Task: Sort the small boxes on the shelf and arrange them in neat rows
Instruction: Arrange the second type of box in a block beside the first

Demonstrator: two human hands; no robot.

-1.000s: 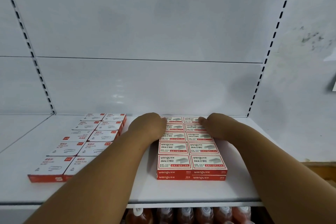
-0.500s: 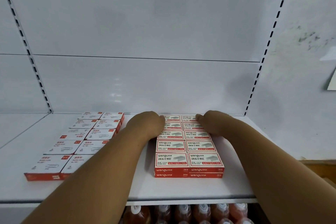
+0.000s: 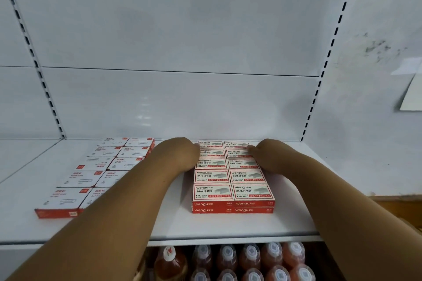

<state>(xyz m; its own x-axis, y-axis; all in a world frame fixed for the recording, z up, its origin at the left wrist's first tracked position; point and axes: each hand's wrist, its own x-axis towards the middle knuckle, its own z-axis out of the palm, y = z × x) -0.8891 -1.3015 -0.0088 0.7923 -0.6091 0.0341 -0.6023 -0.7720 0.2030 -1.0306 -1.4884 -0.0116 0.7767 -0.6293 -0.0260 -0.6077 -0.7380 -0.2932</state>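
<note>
Although both hands were on the staple boxes point(image 3: 233, 178), the sorting looked nearly finished: that block lay in two straight columns, two layers deep at its front, reaching from near the shelf's point(image 3: 228, 226) front edge to its back edge. The left hand point(image 3: 182, 155) pressed flat against the block's left side towards the back, and the right hand point(image 3: 267, 155) pressed the right side, a fingertip point(image 3: 250, 149) resting on a box top; neither hand gripped a box, both seeming to squeeze the columns together. Left of them, well apart, the paper-clip boxes point(image 3: 96, 171) lay in two columns, slanting slightly against the shelf's edge, so a little straightening probably remained there. The left forearm point(image 3: 118, 207) crossed over their front right corner. Nothing else crowded the shelf. Below its front edge stood capped bottles point(image 3: 228, 260), and a sheet of paper point(image 3: 411, 93) hung on the wall at far right.
</note>
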